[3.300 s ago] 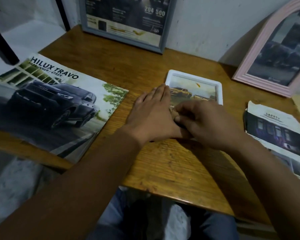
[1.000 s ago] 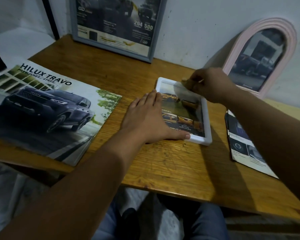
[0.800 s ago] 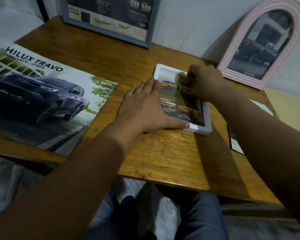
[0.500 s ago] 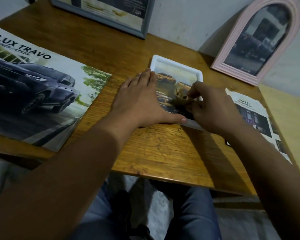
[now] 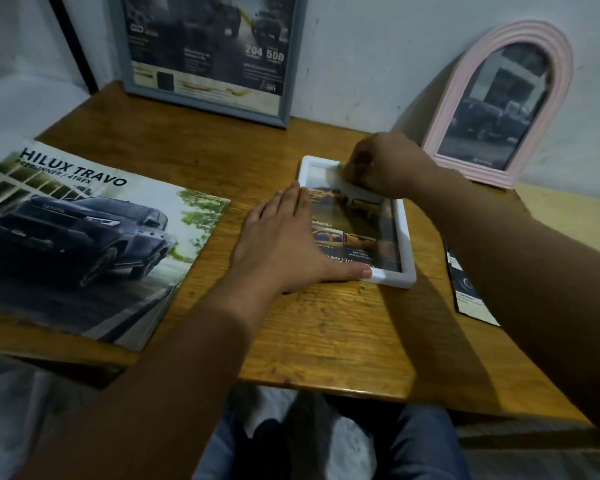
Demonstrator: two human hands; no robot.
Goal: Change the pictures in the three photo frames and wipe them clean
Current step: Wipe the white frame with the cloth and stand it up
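A small white photo frame [image 5: 406, 251] lies flat on the wooden table [image 5: 326, 334], showing a picture of yellow trucks. My left hand [image 5: 284, 247] rests flat on its left edge, thumb along the near rim. My right hand [image 5: 388, 164] is closed on a small crumpled wipe [image 5: 347, 169] pressed against the far part of the glass. A grey-framed poster [image 5: 208, 53] leans on the wall at the back. A pink arched frame [image 5: 499, 105] with a dark truck picture leans at the back right.
A large Hilux Travo brochure [image 5: 73, 237] covers the table's left side, overhanging the near edge. A cut-up leaflet [image 5: 465, 289] lies at the right, partly under my right forearm. My knees show below the table's front edge.
My right hand has slid with the wipe from the near middle of the glass to the frame's far end. My left hand stays pressed on the frame's left side.
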